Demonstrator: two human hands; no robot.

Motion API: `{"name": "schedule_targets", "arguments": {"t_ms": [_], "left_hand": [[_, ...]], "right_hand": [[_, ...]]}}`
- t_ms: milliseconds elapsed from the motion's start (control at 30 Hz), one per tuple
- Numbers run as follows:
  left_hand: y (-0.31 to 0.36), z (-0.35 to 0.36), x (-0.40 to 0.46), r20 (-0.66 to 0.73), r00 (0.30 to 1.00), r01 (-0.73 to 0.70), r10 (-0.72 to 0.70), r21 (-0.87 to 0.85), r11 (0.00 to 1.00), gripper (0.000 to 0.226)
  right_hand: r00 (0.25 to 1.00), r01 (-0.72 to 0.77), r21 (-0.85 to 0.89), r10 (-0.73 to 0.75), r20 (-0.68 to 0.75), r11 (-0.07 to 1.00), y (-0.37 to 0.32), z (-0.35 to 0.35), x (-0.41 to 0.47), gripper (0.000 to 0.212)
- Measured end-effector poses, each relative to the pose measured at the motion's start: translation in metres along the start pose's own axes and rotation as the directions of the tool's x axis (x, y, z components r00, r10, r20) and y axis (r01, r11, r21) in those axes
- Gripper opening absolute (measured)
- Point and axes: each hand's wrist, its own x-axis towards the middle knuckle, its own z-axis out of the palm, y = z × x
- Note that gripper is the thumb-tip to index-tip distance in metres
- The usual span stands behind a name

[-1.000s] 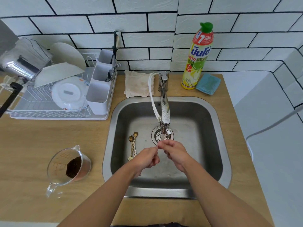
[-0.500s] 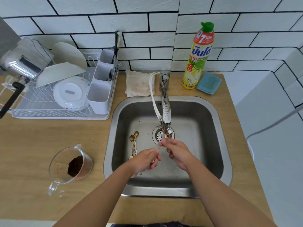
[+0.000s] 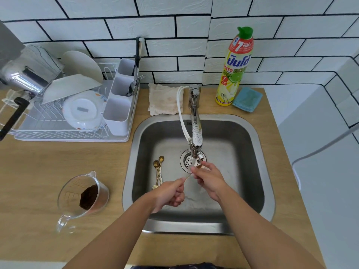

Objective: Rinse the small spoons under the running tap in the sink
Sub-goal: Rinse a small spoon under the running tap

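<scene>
single head cam, wide-angle, looks forward and steeply down from above sink [image 3: 268, 191], close range; tabletop [image 3: 58, 162] left, tiled wall [image 3: 155, 26] at top.

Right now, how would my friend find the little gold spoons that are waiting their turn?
Look into the steel sink in the wooden counter. On its floor, left of the round drain, lies a bunch of gold spoons, bowls towards the wall. Unlike the spoon held under the tap, no hand touches them.

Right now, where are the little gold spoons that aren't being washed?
The small gold spoons lie bunched on the steel sink floor, left of the round drain strainer, just beyond the left hand.
</scene>
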Motion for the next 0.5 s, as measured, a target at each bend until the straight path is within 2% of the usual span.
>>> {"name": "schedule_targets", "arguments": {"t_ms": [100,200,367,500], "left_hand": [[-0.003,-0.003,-0.003,0.014,1.0,-0.007,0.005,0.159,0.987,0.052],[-0.003,-0.004,-0.005,-0.042,0.994,-0.087,0.099,0.239,0.967,0.041],[0.004,-0.004,-0.01,-0.056,0.984,-0.153,0.172,0.247,0.957,0.036],[0.003,-0.003,-0.01,-0.068,0.981,-0.167,0.181,0.171,0.971,0.034]], "right_hand": [[0.998,0.064,-0.097,-0.062,0.029,0.993,0.003,0.001,0.002,0.025],[0.991,0.129,-0.168,-0.133,-0.013,0.977,0.006,0.006,0.005,0.014],[0.981,0.15,-0.285,-0.178,-0.074,0.947,0.008,0.006,0.007,0.032],[0.985,0.175,-0.377,-0.163,0.065,0.909,0.011,0.007,0.004,0.021]]}}
